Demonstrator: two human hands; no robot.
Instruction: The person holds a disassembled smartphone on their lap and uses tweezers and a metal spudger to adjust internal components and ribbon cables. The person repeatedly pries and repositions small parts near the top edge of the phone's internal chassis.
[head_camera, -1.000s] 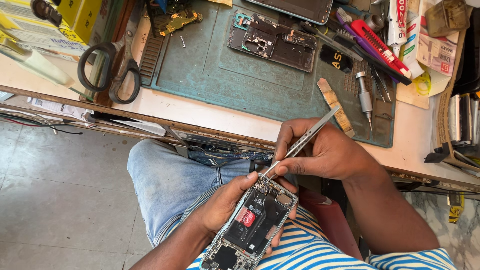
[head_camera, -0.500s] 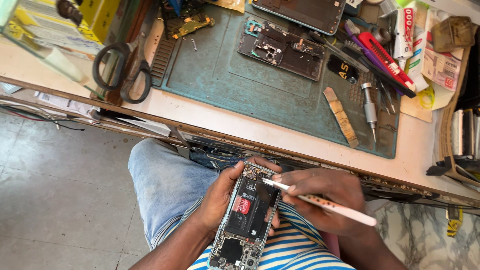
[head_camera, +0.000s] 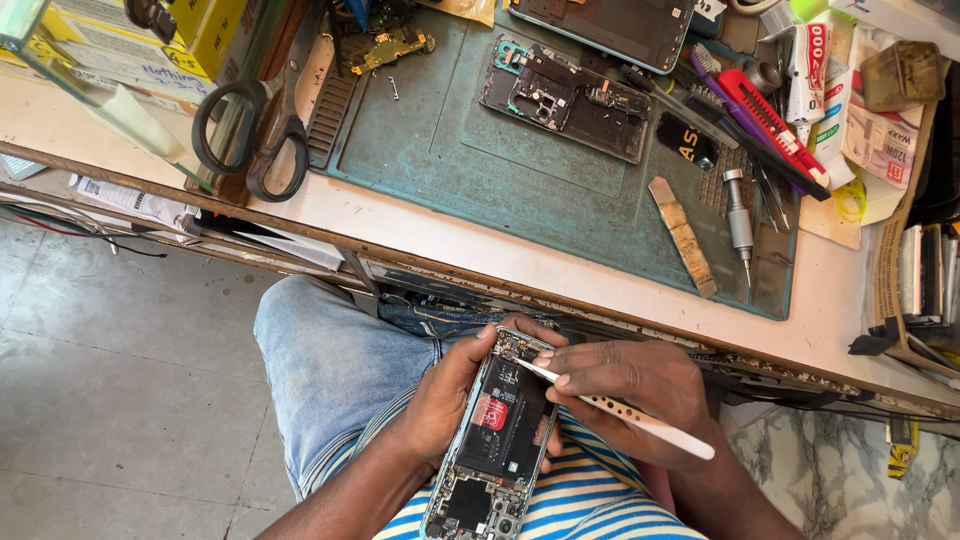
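At the upper left of the frame we saw black-handled scissors (head_camera: 262, 130) lying at the edge of the desk (head_camera: 420, 225), with a blue-green work mat (head_camera: 500, 170) spread across its middle. Below, at the lower centre, our left hand (head_camera: 440, 405) was clenched around the left edge of an opened phone (head_camera: 500, 435), its back cover off, held over the lap just below the desk's edge. We judged the phone light and stiff but fragile, with its battery, red label and small boards bared; the safest hold seemed to be the metal frame along the long sides, as the left grip had it, never the exposed parts. Just right of it, our right hand (head_camera: 635, 390) pinched white tweezers (head_camera: 610, 408) like a pen, their tips touching the upper part of the phone's inside. The tweezers looked thin and springy, so light pressure near the middle seemed right. Farther right, on the mat, lay a second stripped phone frame (head_camera: 565, 100), a tan strip (head_camera: 682, 235) and a small silver screwdriver (head_camera: 738, 222).
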